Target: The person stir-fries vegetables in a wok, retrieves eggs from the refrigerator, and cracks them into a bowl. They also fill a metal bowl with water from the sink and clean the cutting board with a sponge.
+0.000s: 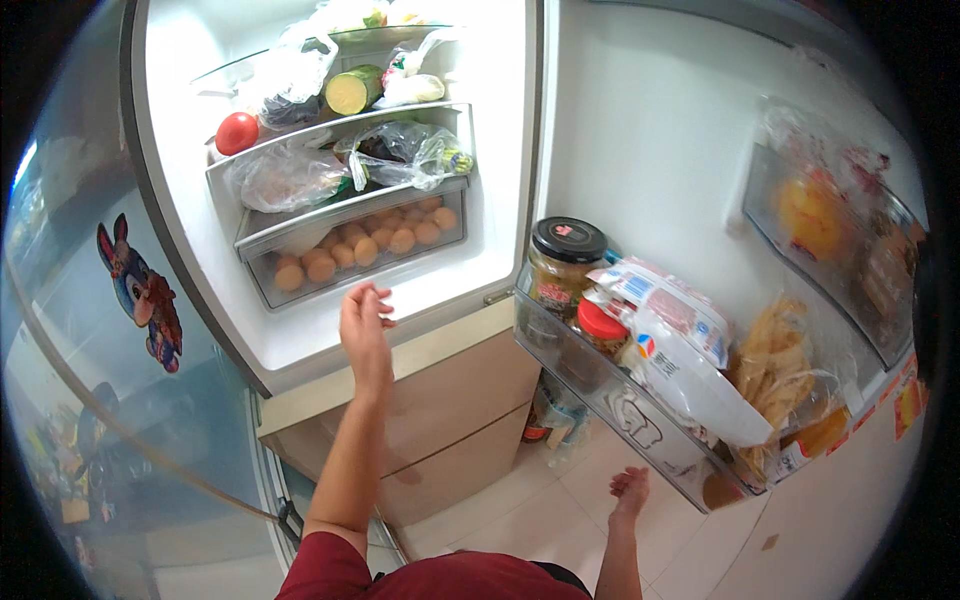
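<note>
Toward ten o'clock, inside the open fridge, sits a clear drawer of brown eggs; just below its front, at nine o'clock and close to the middle of the view, is the left hand, fingers loosely bent, with nothing visible in its grasp; whether a fingertip touches the drawer I cannot tell. Near five o'clock is the right hand, low beside the outer side of the door shelf; it looks half-curled, though it is small in this view, so I cannot tell how wide its fingers stand or whether it holds anything. On that shelf, a black-lidded jar stands at two o'clock; a red-lidded jar is near three, with a white packet just beside it; in the fridge, a tomato rests at ten o'clock; a cut green squash lies at eleven.
</note>
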The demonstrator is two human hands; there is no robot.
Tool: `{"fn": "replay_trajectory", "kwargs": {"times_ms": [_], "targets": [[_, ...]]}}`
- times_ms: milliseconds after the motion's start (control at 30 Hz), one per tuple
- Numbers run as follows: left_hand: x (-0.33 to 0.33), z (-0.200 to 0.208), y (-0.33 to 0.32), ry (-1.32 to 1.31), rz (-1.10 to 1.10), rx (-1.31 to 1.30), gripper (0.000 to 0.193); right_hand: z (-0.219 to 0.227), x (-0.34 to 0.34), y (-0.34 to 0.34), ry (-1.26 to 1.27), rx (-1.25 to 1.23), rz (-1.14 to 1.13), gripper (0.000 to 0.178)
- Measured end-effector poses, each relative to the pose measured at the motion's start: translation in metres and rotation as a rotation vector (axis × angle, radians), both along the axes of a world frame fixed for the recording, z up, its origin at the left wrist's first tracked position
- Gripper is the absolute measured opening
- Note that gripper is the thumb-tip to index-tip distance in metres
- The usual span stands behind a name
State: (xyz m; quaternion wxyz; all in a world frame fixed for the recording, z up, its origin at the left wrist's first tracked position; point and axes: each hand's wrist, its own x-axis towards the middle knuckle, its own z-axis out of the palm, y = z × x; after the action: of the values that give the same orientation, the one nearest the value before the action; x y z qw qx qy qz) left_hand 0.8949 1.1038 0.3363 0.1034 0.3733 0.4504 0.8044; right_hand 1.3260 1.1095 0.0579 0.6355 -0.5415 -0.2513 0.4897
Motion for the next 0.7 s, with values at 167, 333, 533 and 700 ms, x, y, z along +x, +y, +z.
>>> {"fn": "replay_trajectory", "kwargs": {"times_ms": [167,333,533,700], "targets": [[-0.102,0.035,0.058,-0.444,0.024,0.086,0.038,0.039,-0.091,0.019,-0.220,0.233,0.437,0.040],[-0.152,0.058,0.089,-0.710,-0.061,0.209,0.042,0.080,-0.134,0.017,-0.451,0.345,0.781,0.035],[-0.166,0.057,0.100,-0.812,-0.015,0.301,0.044,0.105,-0.148,0.019,-0.568,0.439,0.992,0.034],[-0.138,0.053,0.085,-0.719,-0.056,0.271,0.038,0.124,-0.156,0.027,-0.578,0.506,1.008,0.037]]}}
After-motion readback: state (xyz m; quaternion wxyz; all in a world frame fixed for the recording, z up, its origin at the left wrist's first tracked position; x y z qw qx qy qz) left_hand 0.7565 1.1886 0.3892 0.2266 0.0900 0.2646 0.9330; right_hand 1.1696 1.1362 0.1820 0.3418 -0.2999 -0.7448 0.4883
